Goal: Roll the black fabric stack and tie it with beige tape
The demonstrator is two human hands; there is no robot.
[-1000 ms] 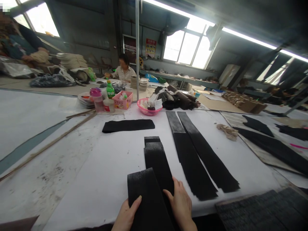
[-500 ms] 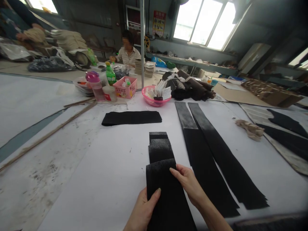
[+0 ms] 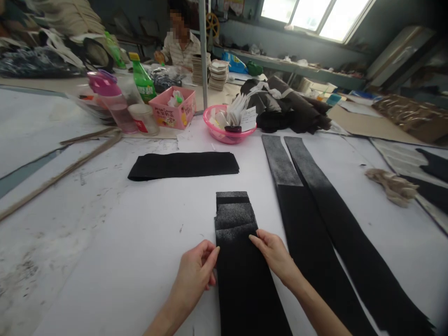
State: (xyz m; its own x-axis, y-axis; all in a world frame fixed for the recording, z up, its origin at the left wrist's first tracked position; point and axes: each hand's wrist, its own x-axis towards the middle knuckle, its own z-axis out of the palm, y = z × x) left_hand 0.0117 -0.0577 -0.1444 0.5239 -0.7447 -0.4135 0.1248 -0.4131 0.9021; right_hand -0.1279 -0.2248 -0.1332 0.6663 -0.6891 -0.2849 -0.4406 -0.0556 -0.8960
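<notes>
A stack of long black fabric strips [image 3: 247, 280] lies in front of me, its far ends stepped and speckled grey. My left hand [image 3: 199, 266] pinches the left edge of the top strip between thumb and fingers. On the opposite edge, slightly farther up, my right hand [image 3: 271, 252] has the same strip in a pinch. Two more long black strips [image 3: 325, 238], greyish at their far ends, run side by side to the right. Beyond the stack, a folded black strip [image 3: 184, 165] lies crosswise.
A pink basin [image 3: 229, 135] with paper tags, a pink box [image 3: 174, 109], a green bottle [image 3: 143, 79] and a pink-lidded jug [image 3: 114, 102] stand along the far side. A crumpled beige cloth [image 3: 392, 186] lies right. Behind a metal pole [image 3: 203, 56] sits a person [image 3: 180, 46].
The top strip's far end has come down flat onto the stack. My left hand has shifted up and left to the strip's edge. The view has tilted down and closer.
</notes>
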